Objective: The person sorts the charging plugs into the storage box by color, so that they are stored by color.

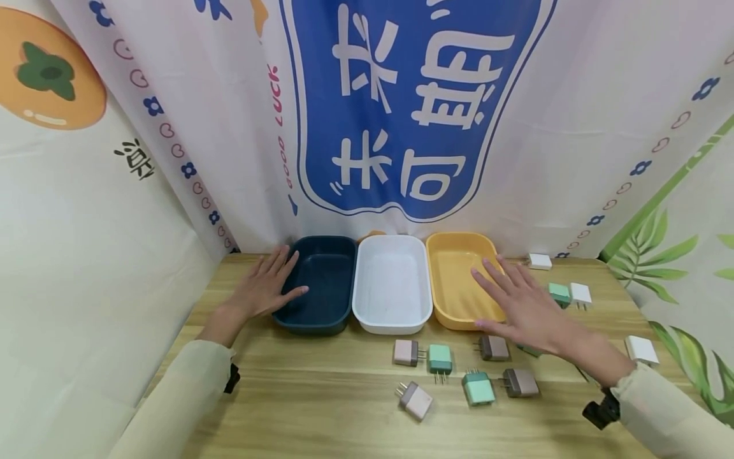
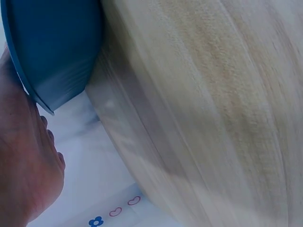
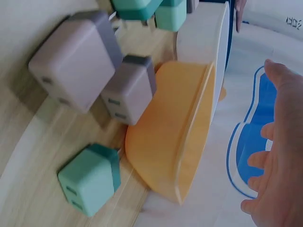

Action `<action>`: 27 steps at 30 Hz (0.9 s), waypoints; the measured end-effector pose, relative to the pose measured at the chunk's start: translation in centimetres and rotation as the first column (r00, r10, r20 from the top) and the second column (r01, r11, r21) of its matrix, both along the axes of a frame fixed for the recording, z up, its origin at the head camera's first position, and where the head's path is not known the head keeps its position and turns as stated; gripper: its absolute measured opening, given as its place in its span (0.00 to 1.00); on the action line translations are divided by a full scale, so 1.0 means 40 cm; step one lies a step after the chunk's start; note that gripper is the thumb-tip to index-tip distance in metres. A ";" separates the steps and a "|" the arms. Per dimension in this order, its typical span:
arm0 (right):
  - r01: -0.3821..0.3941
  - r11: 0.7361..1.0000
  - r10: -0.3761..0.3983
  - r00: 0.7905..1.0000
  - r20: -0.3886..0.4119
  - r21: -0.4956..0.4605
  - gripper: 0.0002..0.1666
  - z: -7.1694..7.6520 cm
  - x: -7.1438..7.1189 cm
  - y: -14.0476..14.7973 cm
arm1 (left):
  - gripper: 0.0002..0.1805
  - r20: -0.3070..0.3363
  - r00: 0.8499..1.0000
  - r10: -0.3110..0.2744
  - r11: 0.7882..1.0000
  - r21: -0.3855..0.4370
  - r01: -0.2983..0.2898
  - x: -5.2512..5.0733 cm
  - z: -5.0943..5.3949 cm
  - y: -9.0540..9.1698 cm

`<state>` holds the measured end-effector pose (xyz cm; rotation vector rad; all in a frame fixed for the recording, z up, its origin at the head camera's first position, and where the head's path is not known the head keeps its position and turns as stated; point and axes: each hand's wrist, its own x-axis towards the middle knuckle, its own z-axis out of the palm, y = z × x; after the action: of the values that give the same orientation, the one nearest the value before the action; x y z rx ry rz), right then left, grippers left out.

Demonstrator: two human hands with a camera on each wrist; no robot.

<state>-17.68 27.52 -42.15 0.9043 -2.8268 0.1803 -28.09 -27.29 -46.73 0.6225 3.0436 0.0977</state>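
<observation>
Fingers spread, my left hand (image 1: 260, 287) lies along the left rim of a dark blue tray (image 1: 321, 287), the thumb reaching over its inside. In the left wrist view this hand (image 2: 28, 156) is close by the blue rim; whether it touches cannot be told. My right hand (image 1: 530, 312), also spread, hovers at the right side of a yellow tray (image 1: 450, 280) and holds nothing. A white tray (image 1: 392, 280) stands between the two. Plug chargers lie in front: pink (image 1: 406, 352), green (image 1: 439, 359) and grey-brown (image 1: 520, 382). The right hand hides part of another green charger (image 1: 530, 350).
On the right of the wooden table (image 1: 309, 395) lie white chargers (image 1: 641, 350) and a green charger (image 1: 559, 294). A printed curtain (image 1: 246, 127) hangs directly behind the trays. Patterned cloth (image 1: 676, 274) borders the table's right side.
</observation>
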 end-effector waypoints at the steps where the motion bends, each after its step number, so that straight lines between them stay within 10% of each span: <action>1: -0.002 1.000 0.002 1.000 0.004 0.003 0.55 0.001 0.003 -0.006 | 0.53 0.004 1.000 -0.001 1.000 0.000 0.001 0.000 -0.001 0.001; 27: -0.172 0.984 0.172 0.985 0.003 -0.036 0.59 -0.002 0.111 -0.133 | 0.55 0.017 1.000 0.010 1.000 0.019 -0.010 -0.005 -0.022 0.003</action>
<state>-13.25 22.19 -42.24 1.1422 -2.7397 0.2550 -28.29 -27.18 -47.61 0.6050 3.0330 0.1316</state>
